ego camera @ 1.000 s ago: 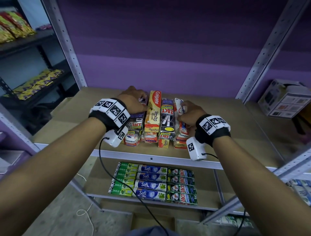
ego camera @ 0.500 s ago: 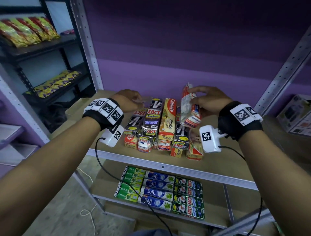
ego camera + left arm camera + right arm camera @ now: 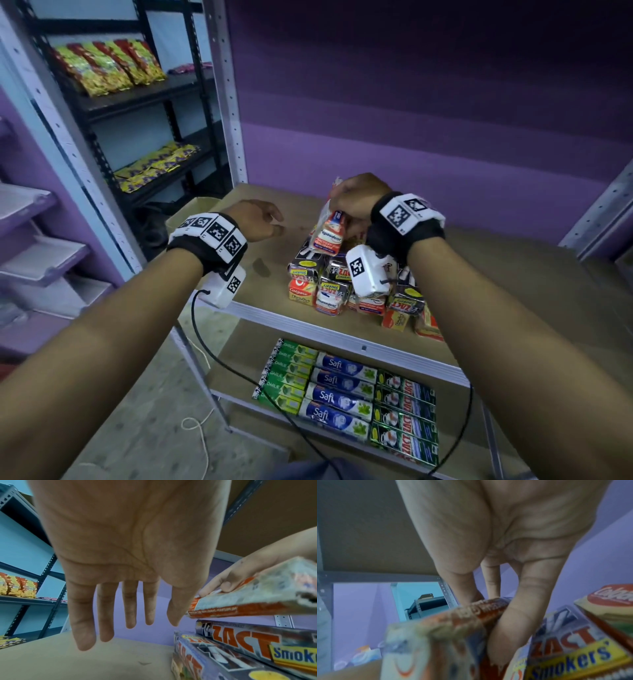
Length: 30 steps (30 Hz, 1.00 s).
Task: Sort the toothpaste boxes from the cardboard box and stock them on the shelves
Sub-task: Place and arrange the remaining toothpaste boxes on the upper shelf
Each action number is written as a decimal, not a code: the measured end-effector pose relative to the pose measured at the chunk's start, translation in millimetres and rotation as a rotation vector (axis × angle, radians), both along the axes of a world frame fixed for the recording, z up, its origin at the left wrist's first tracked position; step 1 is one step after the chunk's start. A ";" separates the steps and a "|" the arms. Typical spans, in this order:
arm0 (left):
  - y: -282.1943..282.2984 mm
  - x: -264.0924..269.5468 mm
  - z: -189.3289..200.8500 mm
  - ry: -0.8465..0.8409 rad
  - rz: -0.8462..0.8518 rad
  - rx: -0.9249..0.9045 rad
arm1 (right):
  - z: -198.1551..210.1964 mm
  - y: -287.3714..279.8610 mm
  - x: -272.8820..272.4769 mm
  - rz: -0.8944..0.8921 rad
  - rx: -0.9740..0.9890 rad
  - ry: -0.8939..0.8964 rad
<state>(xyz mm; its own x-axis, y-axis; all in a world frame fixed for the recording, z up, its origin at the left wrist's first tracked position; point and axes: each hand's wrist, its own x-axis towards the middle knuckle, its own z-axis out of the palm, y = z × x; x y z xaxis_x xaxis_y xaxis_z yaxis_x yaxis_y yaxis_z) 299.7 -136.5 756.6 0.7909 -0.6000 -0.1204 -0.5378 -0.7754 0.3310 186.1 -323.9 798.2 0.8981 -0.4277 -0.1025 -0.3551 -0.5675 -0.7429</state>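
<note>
A pile of toothpaste boxes (image 3: 346, 284) (Zact, Colgate, Pepsodent) lies on the brown shelf board (image 3: 513, 274). My right hand (image 3: 356, 202) grips a red-and-white Pepsodent box (image 3: 329, 233) and holds it tilted above the pile; the same box (image 3: 447, 626) shows between thumb and fingers in the right wrist view, and as a raised box (image 3: 257, 597) in the left wrist view. My left hand (image 3: 260, 219) hovers over bare board left of the pile, fingers (image 3: 106, 615) straight and empty. Zact boxes (image 3: 240, 646) lie beside it.
The lower shelf holds neat rows of Darlie (image 3: 287, 377), Safi (image 3: 342, 390) and Zact boxes (image 3: 407, 418). A grey upright post (image 3: 226, 102) stands at the shelf's back left. A black rack with snack packets (image 3: 113, 65) is further left. A cardboard box (image 3: 191, 212) sits behind the shelf's left edge.
My right hand has lifted the Pepsodent box off the pile and carried it up and leftward. My left hand has come off the boxes and opened over the bare board.
</note>
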 end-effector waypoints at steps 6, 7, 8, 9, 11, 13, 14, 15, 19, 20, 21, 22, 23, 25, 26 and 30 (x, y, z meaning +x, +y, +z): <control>7.8 7.1 -13.3 0.059 -0.002 -0.010 | -13.8 13.8 24.7 -0.026 -0.201 0.113; 7.4 7.6 -15.2 0.069 -0.007 -0.014 | -13.8 14.9 27.2 -0.025 -0.225 0.122; 6.5 7.7 -16.8 0.077 -0.013 -0.018 | -14.3 15.6 29.4 -0.020 -0.244 0.135; 5.4 7.8 -17.6 0.084 -0.019 -0.024 | -14.0 16.1 31.5 -0.015 -0.254 0.148; 2.6 7.5 -18.1 0.089 -0.041 -0.035 | -14.9 14.0 32.4 0.005 -0.236 0.173; 0.3 6.5 -17.4 0.099 -0.065 -0.053 | -16.3 8.7 30.2 0.044 -0.160 0.172; -0.6 5.9 -16.8 0.116 -0.076 -0.067 | -16.1 5.6 28.2 0.064 -0.107 0.157; -1.2 5.2 -16.4 0.142 -0.085 -0.090 | -15.4 2.2 25.0 0.075 -0.066 0.141; -5.7 1.0 -11.4 0.252 -0.107 -0.190 | -2.2 -10.8 8.1 0.132 -0.008 0.176; -7.5 -1.0 -9.2 0.277 -0.110 -0.200 | 2.4 -14.3 2.9 0.169 -0.025 0.178; -9.4 -2.8 -6.7 0.305 -0.116 -0.207 | 7.5 -17.2 -2.5 0.216 -0.081 0.183; -11.7 -5.1 -4.3 0.333 -0.124 -0.209 | 12.0 -19.1 -8.5 0.269 -0.162 0.198; -14.1 -7.2 -2.4 0.365 -0.131 -0.212 | 15.7 -20.5 -14.7 0.323 -0.256 0.220; -19.3 -11.8 1.7 0.396 -0.163 -0.189 | 19.9 -21.2 -23.7 0.407 -0.430 0.270; -21.9 -13.9 3.9 0.395 -0.185 -0.163 | 20.2 -20.8 -26.9 0.432 -0.492 0.296; -27.6 -17.6 9.0 0.401 -0.196 -0.124 | 10.8 -22.9 -32.6 0.503 -0.571 0.365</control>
